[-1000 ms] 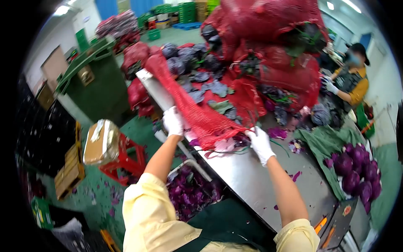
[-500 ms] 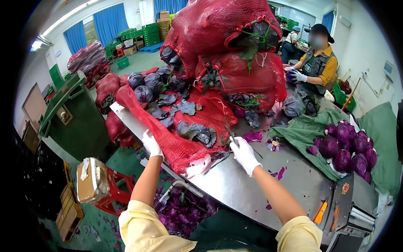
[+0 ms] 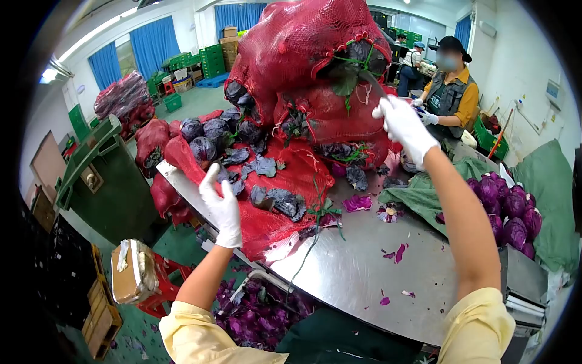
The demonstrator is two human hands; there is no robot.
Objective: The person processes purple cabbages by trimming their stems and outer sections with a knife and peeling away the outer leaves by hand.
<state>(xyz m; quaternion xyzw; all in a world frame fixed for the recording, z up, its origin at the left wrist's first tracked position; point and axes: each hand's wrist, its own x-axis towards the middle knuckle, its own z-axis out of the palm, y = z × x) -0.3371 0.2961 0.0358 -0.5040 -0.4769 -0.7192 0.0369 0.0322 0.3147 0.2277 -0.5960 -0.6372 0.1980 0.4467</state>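
Observation:
My left hand [image 3: 222, 209], in a white glove, is open with fingers spread over the flattened red mesh bag [image 3: 267, 221] and holds nothing. Raised at the upper right, my gloved right hand [image 3: 405, 128] is closed on a knife, whose grey blade [image 3: 373, 84] points up at the green tie of the top full mesh bag [image 3: 291, 42]. Dark cabbage leaves [image 3: 285, 203] lie on the flattened bag. A loose green string [image 3: 316, 213] trails over the front edge of the metal table [image 3: 364, 273].
Peeled purple cabbages [image 3: 515, 230] rest on green cloth at the right. A co-worker [image 3: 451, 91] stands behind them. A green bin [image 3: 115, 188], a box on a red stool [image 3: 130, 273] and a container of purple leaves [image 3: 260, 315] are at the left and below.
My right hand has risen from the flattened bag's end to the stacked full bags. My left hand has let go of the mesh edge and lifted, fingers spread. The view has shifted slightly.

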